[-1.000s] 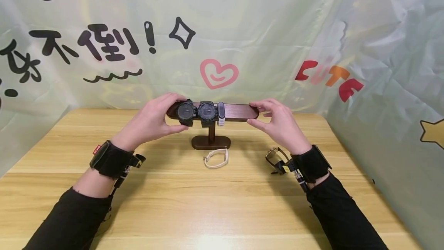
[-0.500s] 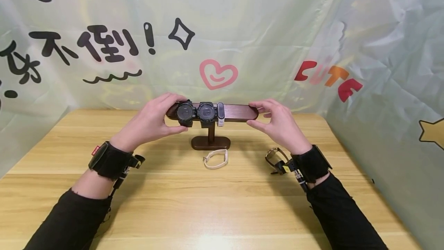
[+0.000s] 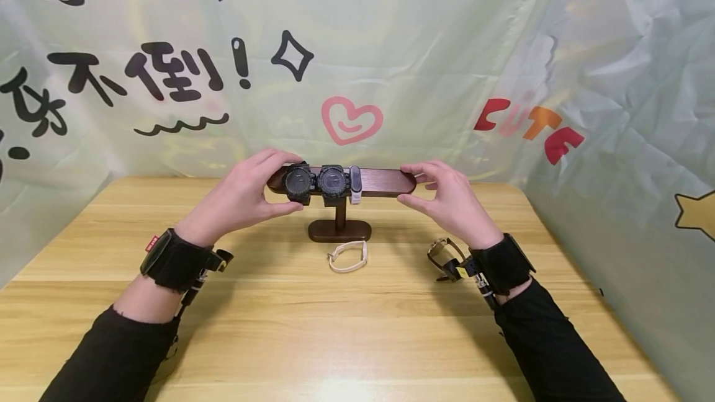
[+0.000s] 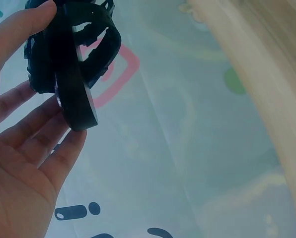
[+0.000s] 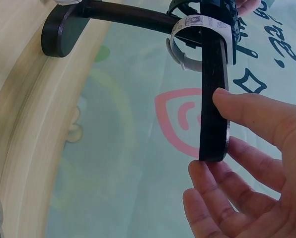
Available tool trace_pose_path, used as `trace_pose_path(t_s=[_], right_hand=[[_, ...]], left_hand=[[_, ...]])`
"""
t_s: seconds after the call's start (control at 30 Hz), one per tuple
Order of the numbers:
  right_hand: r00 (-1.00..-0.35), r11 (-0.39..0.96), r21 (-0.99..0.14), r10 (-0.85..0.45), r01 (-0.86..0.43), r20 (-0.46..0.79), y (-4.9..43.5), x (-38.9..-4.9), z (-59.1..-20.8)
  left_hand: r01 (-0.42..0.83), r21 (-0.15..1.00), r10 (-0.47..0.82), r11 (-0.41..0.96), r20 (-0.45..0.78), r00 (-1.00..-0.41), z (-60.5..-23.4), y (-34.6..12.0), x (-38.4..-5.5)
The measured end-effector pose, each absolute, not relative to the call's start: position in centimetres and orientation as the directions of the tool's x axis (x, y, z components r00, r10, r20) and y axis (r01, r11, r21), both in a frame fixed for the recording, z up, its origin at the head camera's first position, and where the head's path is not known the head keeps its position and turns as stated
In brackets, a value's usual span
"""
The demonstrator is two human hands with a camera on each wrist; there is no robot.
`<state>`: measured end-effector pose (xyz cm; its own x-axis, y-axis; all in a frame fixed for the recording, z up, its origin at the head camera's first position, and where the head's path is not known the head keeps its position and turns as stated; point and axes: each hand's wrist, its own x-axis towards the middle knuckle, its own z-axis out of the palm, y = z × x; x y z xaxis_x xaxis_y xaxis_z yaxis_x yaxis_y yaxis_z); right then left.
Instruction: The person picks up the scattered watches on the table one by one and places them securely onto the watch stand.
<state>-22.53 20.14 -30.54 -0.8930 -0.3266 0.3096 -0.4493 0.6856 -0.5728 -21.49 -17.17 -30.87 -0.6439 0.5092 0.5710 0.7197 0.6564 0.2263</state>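
A dark wooden watch stand stands upright at the table's back, its bar level. Two black digital watches and a slim fitness band with a pale strap hang round the bar's left half and middle. My left hand grips the bar's left end, thumb below by the first black watch and fingers above. My right hand holds the bare right end between thumb and fingers. In the right wrist view, the right thumb lies along the bar's edge and the fingers reach its tip.
A pale pink wristband lies in front of the stand's base. By my right wrist lies a dark-strapped watch, partly hidden by the wrist camera. A printed cloth backdrop rises behind and right of the wooden table.
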Motion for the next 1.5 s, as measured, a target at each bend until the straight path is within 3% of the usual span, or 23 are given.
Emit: trace_pose_path(t_s=[0.33, 0.87, 1.5], right_hand=[[-0.894, 0.691, -0.567, -0.330, -0.448, 0.303, 20.2, -22.5, -30.6], [-0.900, 0.705, -0.560, -0.350, -0.435, 0.259, 20.5, -22.3, -29.8], [-0.912, 0.745, -0.536, -0.383, -0.398, 0.145, 21.7, -21.2, -28.1]], left_hand=[[0.735, 0.155, 0.524, 0.660, 0.607, -0.598, -30.1, -16.5, -20.6], [0.817, 0.029, 0.588, 0.576, 0.680, -0.438, -28.7, -14.5, -18.6], [0.906, -0.018, 0.720, 0.423, 0.614, -0.324, -29.6, -11.1, -16.3]])
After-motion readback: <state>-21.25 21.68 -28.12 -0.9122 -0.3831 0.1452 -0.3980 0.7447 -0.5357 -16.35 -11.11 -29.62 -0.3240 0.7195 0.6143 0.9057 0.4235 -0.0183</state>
